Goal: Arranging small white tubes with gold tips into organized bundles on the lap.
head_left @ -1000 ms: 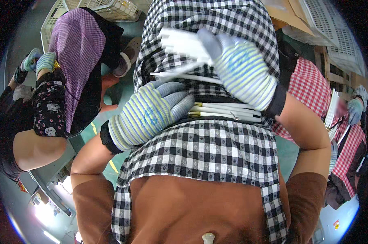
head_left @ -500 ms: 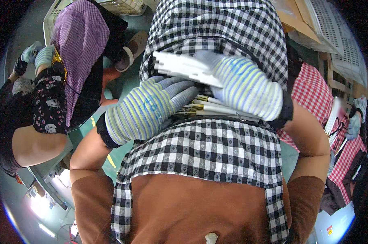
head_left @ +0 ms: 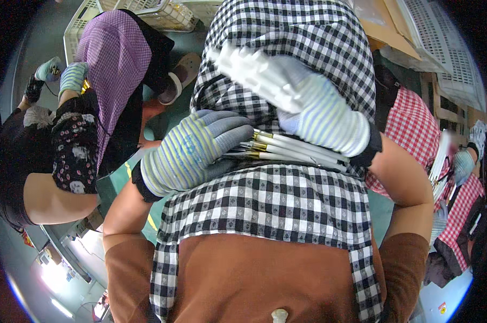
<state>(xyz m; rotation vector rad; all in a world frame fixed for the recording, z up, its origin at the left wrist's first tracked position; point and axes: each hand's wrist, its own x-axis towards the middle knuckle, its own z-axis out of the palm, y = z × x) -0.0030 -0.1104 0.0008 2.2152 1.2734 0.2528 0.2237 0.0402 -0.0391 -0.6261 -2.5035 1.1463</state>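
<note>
My right hand [head_left: 326, 110], in a striped knitted glove with a grey coated palm, is closed round a bundle of thin white sticks [head_left: 254, 72]. Motion smears the bundle, and its far end points up and left over my lap. Below it, several paintbrushes [head_left: 297, 148] with white handles and gold ferrules lie across my lap at the waist. My left hand [head_left: 192, 148], gloved the same way, curls over the brush-head end of these paintbrushes. Its fingers lie close together and hide the tips; the thumb is mostly out of sight.
A black-and-white checked apron [head_left: 265, 199] covers my lap. At the left a co-worker in a purple checked apron [head_left: 114, 59] handles something gold. Another person in red check [head_left: 413, 121] sits at the right. Plastic crates [head_left: 171, 16] and cardboard [head_left: 388, 27] stand at the far side.
The bundle of white sticks has swung up and away from my left fingers, and it tilts more steeply. My left hand has dropped slightly, so more of the paintbrushes shows.
</note>
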